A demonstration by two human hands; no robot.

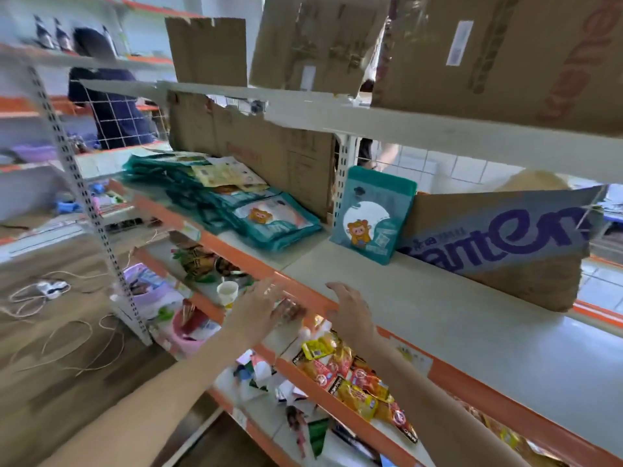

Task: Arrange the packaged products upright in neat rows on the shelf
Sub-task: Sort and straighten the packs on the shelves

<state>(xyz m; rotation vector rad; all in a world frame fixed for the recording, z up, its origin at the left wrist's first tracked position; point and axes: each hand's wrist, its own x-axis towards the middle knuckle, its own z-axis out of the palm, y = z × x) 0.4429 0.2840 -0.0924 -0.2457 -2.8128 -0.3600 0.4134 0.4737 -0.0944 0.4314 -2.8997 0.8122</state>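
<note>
One teal pouch with a cartoon bear stands upright on the middle shelf, leaning against a cardboard panel with purple letters. A heap of the same teal pouches lies flat further left on that shelf, with a few yellow-green packets on top. My left hand hovers with straight fingers just in front of the shelf's orange edge and holds nothing. My right hand is open too, its fingers reaching over the orange edge onto the bare shelf. Both hands are well short of the pouches.
Torn cardboard sheets stand behind the heap, and cardboard boxes sit on the shelf above. Lower shelves hold loose snack packets and a paper cup. A person in dark clothes stands behind the rack at the left.
</note>
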